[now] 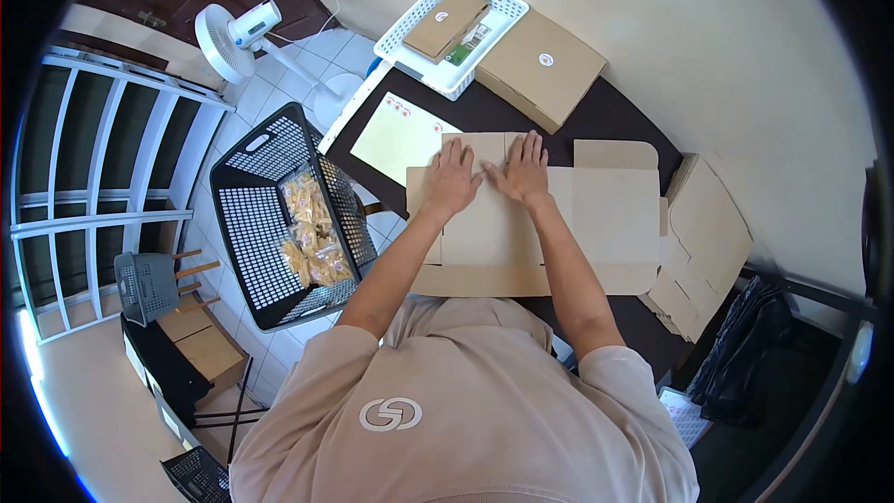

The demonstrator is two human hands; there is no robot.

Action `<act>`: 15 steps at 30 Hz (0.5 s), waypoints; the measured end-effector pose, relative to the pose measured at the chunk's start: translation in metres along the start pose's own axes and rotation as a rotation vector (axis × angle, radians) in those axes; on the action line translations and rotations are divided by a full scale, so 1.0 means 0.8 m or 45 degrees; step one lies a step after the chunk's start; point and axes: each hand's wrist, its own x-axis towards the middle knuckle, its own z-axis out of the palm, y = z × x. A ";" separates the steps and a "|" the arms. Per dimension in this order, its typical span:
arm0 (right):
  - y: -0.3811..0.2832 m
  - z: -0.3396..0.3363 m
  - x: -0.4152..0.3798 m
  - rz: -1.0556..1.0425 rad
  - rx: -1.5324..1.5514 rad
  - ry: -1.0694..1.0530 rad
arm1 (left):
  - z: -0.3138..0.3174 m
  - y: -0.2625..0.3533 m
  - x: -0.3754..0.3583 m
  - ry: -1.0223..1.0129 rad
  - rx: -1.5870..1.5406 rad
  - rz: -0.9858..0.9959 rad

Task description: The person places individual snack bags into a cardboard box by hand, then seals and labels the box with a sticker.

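Note:
An unfolded brown cardboard box [610, 214] lies flat on the dark table in front of me, its near edge at my waist. My left hand [453, 177] rests on its far left part, fingers stretched out and pointing away from me. Beside it, my right hand [521, 169] presses on the far flap with the fingers spread. Both palms are down and neither hand holds anything. A pale sheet with round stickers [399, 135] lies left of the cardboard, partly under its edge.
A closed cardboard box [540, 65] and a white basket [453, 79] holding a smaller box stand at the back. Flat cardboard blanks [708, 242] are stacked at the right. A black crate [251, 251] with packaged goods stands left, near a white fan [228, 42].

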 end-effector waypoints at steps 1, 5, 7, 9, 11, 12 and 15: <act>0.002 -0.003 0.001 -0.007 0.026 -0.046 | -0.001 0.001 0.001 -0.003 -0.004 0.000; 0.012 -0.004 0.008 -0.017 0.084 -0.145 | 0.019 -0.009 0.017 0.102 0.151 0.006; 0.013 -0.005 0.014 -0.014 0.062 -0.182 | 0.020 -0.008 0.014 0.114 0.131 0.007; 0.014 -0.014 0.015 -0.014 0.104 -0.260 | 0.004 0.003 0.013 -0.018 0.083 -0.101; 0.034 -0.006 0.020 -0.086 0.163 -0.153 | 0.024 -0.001 0.008 0.088 0.072 -0.097; 0.045 -0.002 0.019 -0.142 0.229 -0.057 | 0.033 -0.003 0.005 0.175 0.061 -0.084; 0.071 -0.063 0.004 0.102 1.412 -0.194 | 0.007 0.002 0.023 -0.056 -0.064 -0.188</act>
